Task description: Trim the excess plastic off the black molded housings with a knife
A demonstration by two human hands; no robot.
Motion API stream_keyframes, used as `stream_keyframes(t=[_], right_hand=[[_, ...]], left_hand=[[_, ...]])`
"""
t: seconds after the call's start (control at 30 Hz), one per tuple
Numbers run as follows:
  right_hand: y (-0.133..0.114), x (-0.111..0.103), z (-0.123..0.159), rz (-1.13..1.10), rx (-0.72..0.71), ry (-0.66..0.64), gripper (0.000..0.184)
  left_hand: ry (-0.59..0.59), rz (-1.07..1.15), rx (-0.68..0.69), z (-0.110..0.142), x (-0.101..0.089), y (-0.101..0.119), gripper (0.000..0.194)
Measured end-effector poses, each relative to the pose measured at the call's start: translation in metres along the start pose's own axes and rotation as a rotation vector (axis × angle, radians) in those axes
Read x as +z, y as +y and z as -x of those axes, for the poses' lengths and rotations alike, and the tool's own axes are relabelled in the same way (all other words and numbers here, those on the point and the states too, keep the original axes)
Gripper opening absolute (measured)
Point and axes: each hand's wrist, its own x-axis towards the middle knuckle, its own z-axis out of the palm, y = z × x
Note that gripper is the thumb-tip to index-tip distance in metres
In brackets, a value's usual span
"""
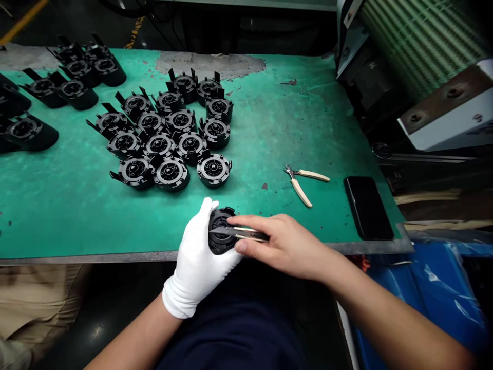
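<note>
My left hand (198,257), in a white glove, is closed around a round black plastic part (221,248) at the table's front edge. The part's ringed face is turned up toward me. Bare and closed, my right hand (283,244) grips a utility knife (252,234) with a dark, light-edged handle. Its pointed blade lies over the face of the black part; whether the tip touches cannot be made out. Just beyond my hands stands a group of similar black plastic parts (171,172), several of them with upright tabs.
Cutting pliers (302,186) with cream handles lie spread on the green table mat (265,139). A black phone (368,208) rests near the right edge. More black parts (79,92) stand at the left. A machine with a green ribbed belt (427,41) rises at the right, above blue plastic (442,288).
</note>
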Motion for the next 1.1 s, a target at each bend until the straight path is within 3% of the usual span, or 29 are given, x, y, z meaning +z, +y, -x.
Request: stream_keyframes(t=[0.1,0.17,0.23,0.33,0.57,0.83,0.9,1.0,1.1], right_hand=[[-0.003,0.008,-0.01,-0.047,-0.069,-0.049,0.048],[-0.001,0.008,-0.01,-0.057,-0.107,-0.033,0.039],[0.002,0.003,-0.004,-0.057,-0.119,-0.02,0.034],[0.01,-0.011,0.009,0.011,-0.066,0.01,0.041],[0.022,-0.018,0.02,0.297,-0.05,0.122,0.036],[-0.006,0.005,-0.005,0.131,-0.095,-0.085,0.052],[-0.005,0.01,-0.009,0.134,-0.127,-0.075,0.049],[0.0,0.007,-0.007,0.153,-0.123,-0.023,0.031],[0.006,-0.004,0.003,0.156,-0.044,0.014,0.036]], left_hand=[[-0.021,0.054,-0.04,0.001,0.001,-0.001,0.101],[-0.011,0.024,-0.038,0.0,0.001,0.0,0.1],[0.009,-0.038,-0.012,-0.001,0.0,0.002,0.102],[0.011,-0.091,0.028,-0.004,-0.006,0.005,0.102],[-0.16,-0.061,0.1,-0.012,-0.023,0.003,0.095],[-0.177,0.019,0.107,-0.012,-0.022,-0.004,0.093],[-0.171,0.021,0.117,-0.011,-0.022,-0.004,0.093],[-0.154,-0.005,0.125,-0.012,-0.022,-0.004,0.092],[-0.145,-0.038,0.139,-0.013,-0.022,-0.002,0.096]])
